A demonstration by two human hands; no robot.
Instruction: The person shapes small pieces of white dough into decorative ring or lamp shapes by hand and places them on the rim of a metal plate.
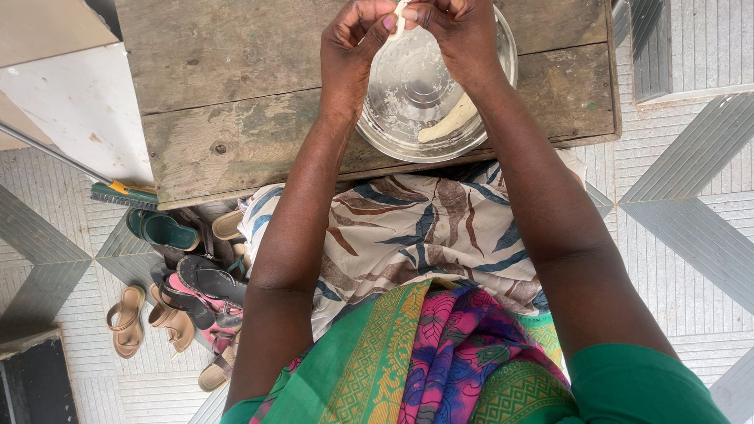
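Starting nearest the wearer: a green garment with a pink and purple floral cloth (463,345) over the lap, and past it, just short of the wooden table (236,86), a cream wrap patterned with brown and blue leaf shapes (408,228). Off that table's left near corner lie piled sandals and slippers (188,290) on pale ribbed floor tiles (691,228), with a green-headed brush (122,194) touching the table's left edge. On the table's right part sits a round metal bowl (408,94), flour-smeared inside, holding a long pale roll of dough (449,122) against its near rim. Above the bowl, toward the table's far side, left hand (353,47) and right hand (455,35) meet, fingertips of both pinched together on a small piece of white dough (400,17). A white cabinet (75,110) stands beyond the table's left side.
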